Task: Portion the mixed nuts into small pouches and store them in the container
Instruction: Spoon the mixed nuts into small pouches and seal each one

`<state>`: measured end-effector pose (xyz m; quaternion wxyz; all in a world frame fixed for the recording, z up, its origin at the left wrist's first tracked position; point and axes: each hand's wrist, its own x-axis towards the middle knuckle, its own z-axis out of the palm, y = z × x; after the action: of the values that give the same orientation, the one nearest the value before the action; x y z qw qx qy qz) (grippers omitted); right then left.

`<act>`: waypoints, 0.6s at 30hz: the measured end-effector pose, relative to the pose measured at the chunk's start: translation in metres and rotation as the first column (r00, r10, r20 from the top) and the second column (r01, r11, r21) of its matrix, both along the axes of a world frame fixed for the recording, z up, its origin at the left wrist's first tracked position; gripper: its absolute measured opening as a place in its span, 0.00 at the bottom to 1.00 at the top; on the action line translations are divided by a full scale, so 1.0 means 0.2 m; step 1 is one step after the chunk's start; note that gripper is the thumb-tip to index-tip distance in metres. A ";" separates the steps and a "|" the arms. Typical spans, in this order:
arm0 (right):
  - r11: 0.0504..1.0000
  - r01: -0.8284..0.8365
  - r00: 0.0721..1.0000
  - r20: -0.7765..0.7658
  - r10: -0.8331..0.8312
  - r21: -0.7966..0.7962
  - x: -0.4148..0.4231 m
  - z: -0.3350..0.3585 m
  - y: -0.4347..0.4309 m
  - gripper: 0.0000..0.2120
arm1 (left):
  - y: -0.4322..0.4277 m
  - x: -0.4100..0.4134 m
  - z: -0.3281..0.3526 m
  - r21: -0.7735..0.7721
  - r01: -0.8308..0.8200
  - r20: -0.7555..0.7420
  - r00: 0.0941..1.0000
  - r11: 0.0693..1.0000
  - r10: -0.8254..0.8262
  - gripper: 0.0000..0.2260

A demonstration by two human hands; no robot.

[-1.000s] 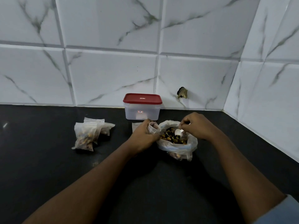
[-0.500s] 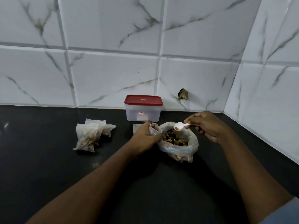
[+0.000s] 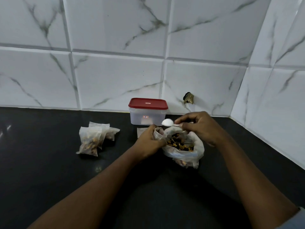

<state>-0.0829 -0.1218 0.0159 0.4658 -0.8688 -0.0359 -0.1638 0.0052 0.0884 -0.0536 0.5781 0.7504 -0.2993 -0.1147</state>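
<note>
Here right hand (image 3: 199, 128) fingers (image 3: 180, 121) pinch the spoon (image 3: 167, 122) just above the pouch (image 3: 158, 134) the left hand (image 3: 148, 141) grips.

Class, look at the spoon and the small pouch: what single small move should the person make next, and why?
Probably tip the white spoon into the small pouch: the right hand holds it raised above the mouth that the left hand holds open beside the bag of nuts.

container (image 3: 148, 119) label: unreadable | spoon (image 3: 167, 122) contents: hidden | sleeve (image 3: 297, 219): cut off
</note>
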 end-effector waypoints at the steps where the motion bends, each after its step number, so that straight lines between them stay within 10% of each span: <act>1: 0.998 0.059 0.998 0.020 -0.060 0.026 0.00 0.00 -0.03 0.09 | 0.00 0.00 0.00 0.001 -0.004 -0.004 1.000 1.000 0.004 0.17; 9: 0.813 0.223 0.946 -0.082 -0.314 -0.538 0.05 -0.10 -0.12 0.08 | 0.01 -0.01 0.03 0.033 0.006 -0.009 1.000 0.999 -0.005 0.17; 18: 0.904 0.193 0.957 -0.130 -0.259 -0.382 0.05 -0.08 -0.08 0.06 | 0.01 -0.01 0.03 0.051 0.004 -0.011 1.000 0.999 -0.003 0.18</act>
<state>-0.0724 -0.1384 0.0007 0.2750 -0.9496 0.0773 -0.1291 0.0032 0.0904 -0.0468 0.5604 0.7636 -0.2943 -0.1275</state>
